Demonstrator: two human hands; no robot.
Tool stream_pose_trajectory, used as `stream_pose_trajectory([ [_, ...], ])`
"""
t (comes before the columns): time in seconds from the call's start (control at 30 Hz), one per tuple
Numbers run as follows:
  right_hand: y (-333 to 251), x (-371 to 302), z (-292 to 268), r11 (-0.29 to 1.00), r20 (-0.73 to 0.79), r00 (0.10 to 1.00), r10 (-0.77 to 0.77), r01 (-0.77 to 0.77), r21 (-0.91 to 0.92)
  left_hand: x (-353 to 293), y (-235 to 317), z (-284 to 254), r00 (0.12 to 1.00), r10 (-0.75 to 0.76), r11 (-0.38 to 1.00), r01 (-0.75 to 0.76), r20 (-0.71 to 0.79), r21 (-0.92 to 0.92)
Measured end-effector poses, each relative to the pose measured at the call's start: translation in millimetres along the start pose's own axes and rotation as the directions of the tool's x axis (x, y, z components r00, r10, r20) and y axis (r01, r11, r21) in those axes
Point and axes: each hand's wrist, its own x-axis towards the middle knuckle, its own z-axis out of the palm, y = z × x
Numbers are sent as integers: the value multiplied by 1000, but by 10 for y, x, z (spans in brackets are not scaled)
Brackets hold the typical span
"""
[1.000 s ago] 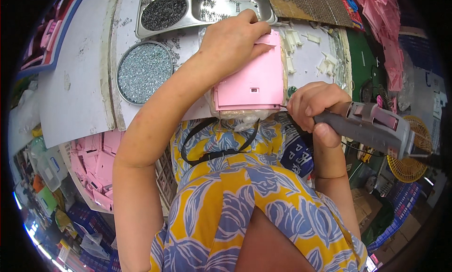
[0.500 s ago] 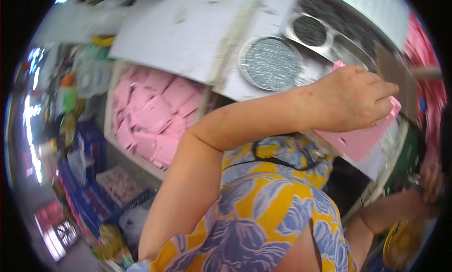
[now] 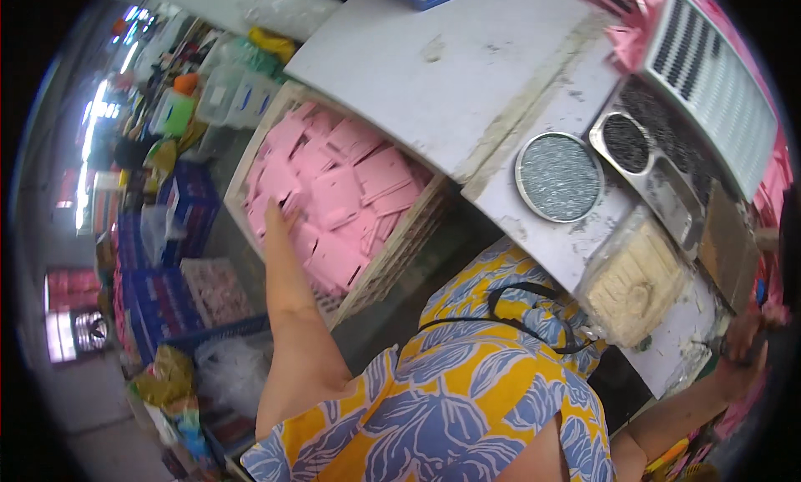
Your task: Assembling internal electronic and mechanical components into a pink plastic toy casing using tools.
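My left hand [image 3: 279, 218] reaches down into a pale plastic crate [image 3: 367, 303] heaped with flat pink plastic pieces [image 3: 338, 197]. Its fingers look spread against the pieces at the crate's left side, and nothing shows clearly in its grip. Several pieces have small slots and lie at all angles. At the far right edge, my right hand [image 3: 743, 340] is dark and blurred, close to pink and red material. What its fingers do cannot be made out.
On the white table [image 3: 400, 73] are a round dish of thin metal pins [image 3: 559, 178], a metal tray [image 3: 680, 203] with dark small parts, a white rack [image 3: 709, 90] and a bagged yellowish block [image 3: 634, 282]. Blue cartons [image 3: 158, 294] and clear bins [image 3: 229, 94] stand left.
My left hand has swung from the table's right side, where it held a pink piece, over to the crate. The view has shifted, and the bagged block now shows uncovered.
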Motion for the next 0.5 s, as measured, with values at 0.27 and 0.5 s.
stream_pose_trajectory([
  [0.27,199,150,463,746,-305,881,-362,78,-661,944,2709,221,764,340,911,-413,-548,-10],
  [0.5,350,339,456,682,-329,824,-461,92,-725,2091,6207,633,695,662,598,-716,-281,-360],
])
